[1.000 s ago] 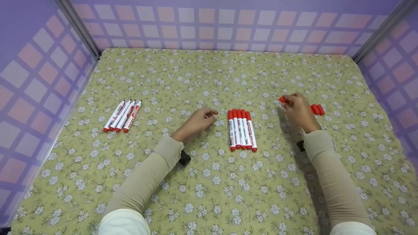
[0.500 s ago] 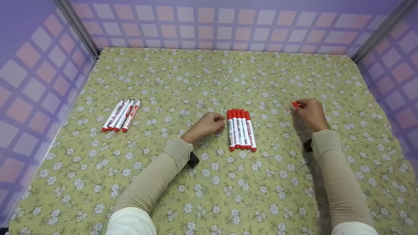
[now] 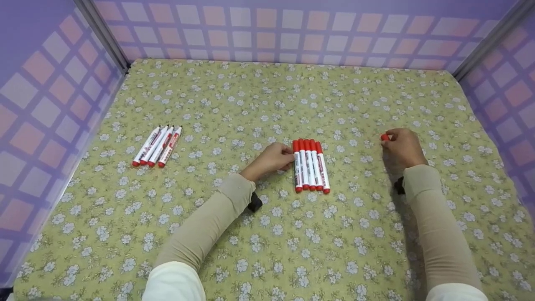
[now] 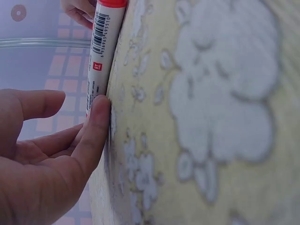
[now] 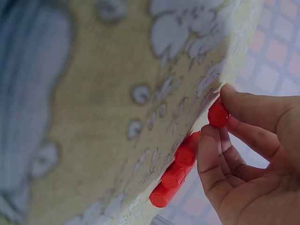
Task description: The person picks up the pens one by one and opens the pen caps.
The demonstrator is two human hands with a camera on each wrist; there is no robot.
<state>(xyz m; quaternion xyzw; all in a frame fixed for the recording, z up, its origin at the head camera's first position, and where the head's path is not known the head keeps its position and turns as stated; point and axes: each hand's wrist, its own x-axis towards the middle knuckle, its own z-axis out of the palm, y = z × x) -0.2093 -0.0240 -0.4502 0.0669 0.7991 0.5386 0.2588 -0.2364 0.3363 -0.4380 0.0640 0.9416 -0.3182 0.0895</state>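
My left hand [image 3: 273, 159] is at the left side of a row of capped red-and-white markers [image 3: 310, 165] in the middle. In the left wrist view, a fingertip [image 4: 100, 110] touches the barrel of the nearest marker [image 4: 101, 56], while the thumb stands apart from it. Over on the right, my right hand [image 3: 404, 147] pinches a red marker cap [image 3: 384, 137] between thumb and finger. Beside that cap, the right wrist view shows a short row of three loose red caps [image 5: 173, 176] lying on the cloth; in the head view the hand hides them.
Several uncapped white markers [image 3: 157, 146] with red ends lie side by side at the left, dark tips pointing away. A yellow floral cloth [image 3: 259, 100] covers the table. Purple checked panels [image 3: 267, 33] stand along its back and sides.
My left hand has moved right, up to the capped markers. The right hand has carried the red cap rightward and slightly nearer, to the loose caps.
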